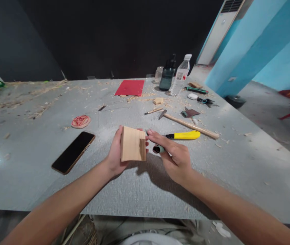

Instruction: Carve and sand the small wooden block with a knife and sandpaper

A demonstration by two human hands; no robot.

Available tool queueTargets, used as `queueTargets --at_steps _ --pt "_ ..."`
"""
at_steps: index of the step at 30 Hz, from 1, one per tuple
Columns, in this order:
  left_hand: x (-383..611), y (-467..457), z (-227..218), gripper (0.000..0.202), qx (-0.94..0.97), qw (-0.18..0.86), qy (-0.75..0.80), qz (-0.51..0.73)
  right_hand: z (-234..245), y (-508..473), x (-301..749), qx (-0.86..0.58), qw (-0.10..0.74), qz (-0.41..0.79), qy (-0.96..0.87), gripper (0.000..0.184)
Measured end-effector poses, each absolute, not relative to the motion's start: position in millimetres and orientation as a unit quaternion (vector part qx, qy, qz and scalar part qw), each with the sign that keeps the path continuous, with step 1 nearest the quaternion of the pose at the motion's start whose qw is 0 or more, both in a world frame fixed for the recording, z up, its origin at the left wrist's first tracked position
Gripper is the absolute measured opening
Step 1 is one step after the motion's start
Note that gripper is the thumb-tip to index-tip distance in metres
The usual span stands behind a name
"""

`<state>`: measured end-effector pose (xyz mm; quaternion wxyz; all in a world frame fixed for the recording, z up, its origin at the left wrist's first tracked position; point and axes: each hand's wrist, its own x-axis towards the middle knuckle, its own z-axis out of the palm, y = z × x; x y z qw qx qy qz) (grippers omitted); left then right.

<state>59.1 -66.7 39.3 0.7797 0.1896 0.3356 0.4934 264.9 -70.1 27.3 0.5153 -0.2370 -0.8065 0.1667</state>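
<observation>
My left hand [115,149] is wrapped round a pale wooden block [132,144], holding it tilted above the table, with fingertips showing past its right side. A darker patch marks the block's lower right face. Beside it, my right hand [174,154] is closed on a small rolled piece of sandpaper [158,149], dark inside and pale green outside. The right fingertips reach close to the block's right edge; whether they touch it I cannot tell. Just beyond that hand lies a yellow-handled tool [187,135], its front end partly hidden by the fingers.
A hammer [190,126], a small carving knife [153,111] and sandpaper scraps [191,113] lie to the right. Bottles [182,75] stand at the back near a red sheet [130,87]. A phone [73,153] and a red-marked wooden disc [81,121] are left. Shavings litter the grey table [124,200].
</observation>
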Motion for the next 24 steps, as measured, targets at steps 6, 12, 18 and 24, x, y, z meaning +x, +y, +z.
queueTargets --at_steps 6,12,18,24 --pt "65.7 -73.5 41.3 0.068 0.192 0.798 0.322 0.471 22.1 -71.7 256.8 -0.192 0.475 0.153 -0.845 0.065" --pt "63.2 -75.5 39.7 0.068 0.211 0.801 0.313 0.465 21.2 -70.7 255.5 -0.188 0.456 0.171 -0.853 0.059" --pt "62.9 -72.8 32.1 0.071 0.218 0.801 0.315 0.459 20.8 -69.5 257.1 -0.192 0.449 0.169 -0.856 0.059" --pt "62.5 -73.6 35.5 0.069 0.232 0.783 0.333 0.472 20.1 -73.4 255.6 -0.184 0.445 0.172 -0.859 0.062"
